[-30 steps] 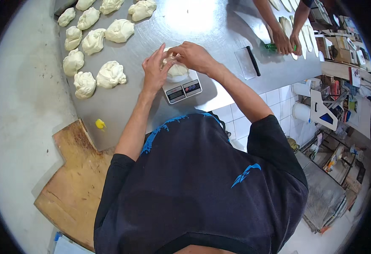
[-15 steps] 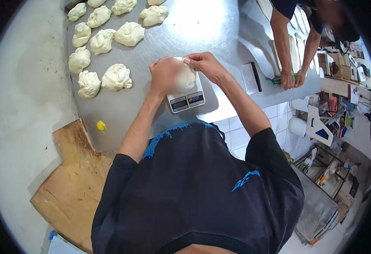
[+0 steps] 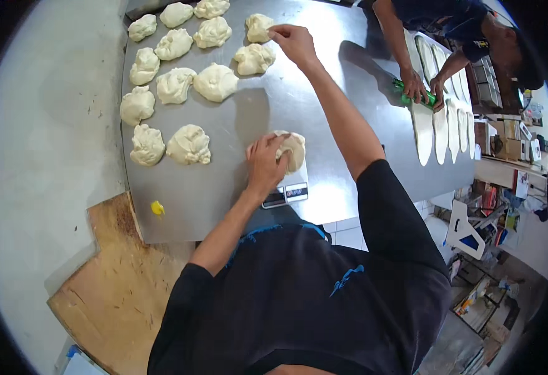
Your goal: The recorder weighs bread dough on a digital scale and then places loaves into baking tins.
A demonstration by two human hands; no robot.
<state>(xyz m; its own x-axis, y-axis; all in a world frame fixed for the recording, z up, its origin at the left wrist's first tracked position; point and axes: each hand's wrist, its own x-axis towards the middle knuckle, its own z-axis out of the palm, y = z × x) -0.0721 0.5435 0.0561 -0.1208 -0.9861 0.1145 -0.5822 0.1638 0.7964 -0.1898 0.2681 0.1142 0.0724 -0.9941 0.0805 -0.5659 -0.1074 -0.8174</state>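
Observation:
My left hand curls around the side of a pale dough lump on a small white kitchen scale; its fingers rest on the dough. Reaching to the far part of the metal table, my right hand is closed in a pinch, its fingertips at the right edge of a smaller dough lump. Whether a bit of dough is between those fingertips is too small to tell. Just nearer lies another dough lump.
Several dough lumps cover the table's left side. A yellow blob lies near the front left corner. To the right, a co-worker's hands hold a green bottle over long flattened dough strips. A wooden board adjoins the table.
My right hand has left the scale and reached forward to a far dough lump. My left hand stays at the dough on the scale. The view has shifted, and the co-worker's bottle is now over the strips.

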